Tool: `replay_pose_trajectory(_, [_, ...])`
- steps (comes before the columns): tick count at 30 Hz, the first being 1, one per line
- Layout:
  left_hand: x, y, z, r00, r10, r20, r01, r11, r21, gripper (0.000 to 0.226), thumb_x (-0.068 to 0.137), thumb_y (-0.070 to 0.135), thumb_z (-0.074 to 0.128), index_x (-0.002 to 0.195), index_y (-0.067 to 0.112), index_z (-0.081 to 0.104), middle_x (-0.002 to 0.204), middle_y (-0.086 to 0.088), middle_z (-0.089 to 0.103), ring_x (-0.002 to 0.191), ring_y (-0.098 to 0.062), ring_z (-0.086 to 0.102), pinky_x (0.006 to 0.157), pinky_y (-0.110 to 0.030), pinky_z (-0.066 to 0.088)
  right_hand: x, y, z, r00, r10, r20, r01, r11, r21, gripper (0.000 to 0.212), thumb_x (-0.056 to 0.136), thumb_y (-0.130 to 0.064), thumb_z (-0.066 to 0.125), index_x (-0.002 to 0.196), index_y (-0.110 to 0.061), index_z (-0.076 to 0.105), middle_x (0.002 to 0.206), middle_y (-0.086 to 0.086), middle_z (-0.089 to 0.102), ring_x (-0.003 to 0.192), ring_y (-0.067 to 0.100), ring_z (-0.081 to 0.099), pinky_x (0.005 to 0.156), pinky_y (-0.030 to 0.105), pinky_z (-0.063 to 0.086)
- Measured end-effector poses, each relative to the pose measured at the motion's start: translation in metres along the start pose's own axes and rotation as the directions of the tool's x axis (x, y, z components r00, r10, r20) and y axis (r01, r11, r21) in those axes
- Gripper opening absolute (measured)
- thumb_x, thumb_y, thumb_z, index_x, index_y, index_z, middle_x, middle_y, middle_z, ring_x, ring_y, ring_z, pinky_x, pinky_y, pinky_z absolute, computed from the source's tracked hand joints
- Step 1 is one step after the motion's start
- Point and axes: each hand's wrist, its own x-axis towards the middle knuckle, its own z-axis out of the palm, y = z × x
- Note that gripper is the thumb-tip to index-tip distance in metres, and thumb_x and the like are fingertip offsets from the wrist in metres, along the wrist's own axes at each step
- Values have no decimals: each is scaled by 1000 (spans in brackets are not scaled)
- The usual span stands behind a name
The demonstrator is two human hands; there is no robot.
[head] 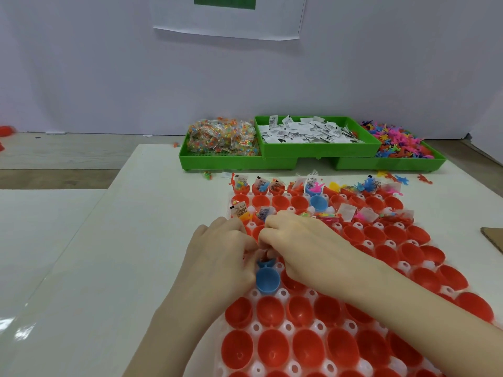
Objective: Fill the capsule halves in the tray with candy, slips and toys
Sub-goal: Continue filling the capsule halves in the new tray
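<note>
Mostly empty on the left: bare white table (81,254), with the wooden floor (68,153) behind it. The tray (288,326) of capsule halves sits on the table right in front of the person, so every cup is in arm's reach. It is a white perforated sheet holding red halves open side up, ready to take filling.

Left hand (217,257) is at the tray's left edge, fingers curled in toward the right hand. It looks like a pinch on something small, but what it holds is hidden, so cannot tell. Right hand (304,246) comes across the tray, fingers curled down meeting the left; its contents are also hidden. Both fingertips meet just above a blue capsule half (268,281), with a second blue piece just behind it, partly covered. My guess is that they are tucking an item into that cup, using two hands because the bits are tiny.

Supply bins sit behind the tray, side by side, within reach: green bin of candy packets (223,140), then the slips bin (313,131), raised on the other two, then the toys bin (397,144) on the right. The order matches candy, slips, toys.

Far row and third row of the tray already carry fillings; the second row and all the near rows look empty. Judged early in the task. A few toys are loose on the table near the bins. Cardboard edge (492,238) sits at far right.
</note>
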Motion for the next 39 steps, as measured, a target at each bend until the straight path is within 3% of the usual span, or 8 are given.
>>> replay_pose_trajectory(5, [0,2,-2,992,-99,-73,100,995,11,21,85,45,55,96,37,71,74,16,36,82,-5,29,70,-25,17,0,2,-1,995,84,-55,-77,990,115,25,83,-4,53,100,-18,63,95,-2,64,91,15,55,74,29,47])
replay_pose_trajectory(10, [-1,-2,-4,995,-80,-59,77,996,-54,19,83,44,56,91,36,72,74,18,41,79,-3,33,67,-25,13,2,10,-4,985,169,-30,-151,935,322,24,77,-20,70,101,-25,66,83,-10,70,69,-3,50,56,8,32])
replay_pose_trajectory(19, [-5,-6,-11,969,-60,-241,13,981,-193,28,68,59,63,77,35,74,67,18,49,75,-6,45,73,-25,31,-12,25,-40,964,205,-170,-138,930,340,27,70,-53,65,87,-33,70,75,-21,64,69,-1,56,65,23,45])
replay_pose_trajectory(22, [-1,-6,-21,859,-337,-385,45,799,-600,21,71,54,67,57,38,70,69,9,62,68,-6,49,62,-8,33,-25,63,-58,866,360,-347,-200,886,418,24,68,-52,59,70,-31,70,63,-19,64,61,2,57,55,19,39])
replay_pose_trajectory(26, [34,-23,-27,855,-442,-272,153,714,-683,28,83,24,64,56,27,70,63,21,64,66,-1,53,64,-14,37,-31,147,-57,632,594,-497,-385,798,464,17,80,-30,66,70,-17,70,65,-7,65,60,7,55,60,19,40])
replay_pose_trajectory(31, [114,-53,-25,892,-406,-199,240,798,-553,16,89,23,58,87,12,70,84,4,64,86,-17,53,69,-28,35,-27,245,-32,439,830,-343,-720,554,418,26,93,-24,50,99,-4,66,103,15,67,92,33,59,77,44,50])
replay_pose_trajectory(35, [165,-78,-9,935,-340,-101,311,923,-226,35,95,33,46,113,7,63,110,-12,65,99,-28,55,82,-33,40,-16,282,-18,485,863,-142,-819,505,272,38,97,-28,40,111,1,60,112,19,63,101,32,56,83,36,44])
replay_pose_trajectory(39, [189,-95,3,905,-418,82,392,893,222,59,93,58,22,115,15,56,111,-9,62,97,-25,55,88,-35,42,-7,293,-11,487,870,-82,-856,494,154,43,96,-40,41,118,-7,58,117,14,62,109,30,52,90,38,47])
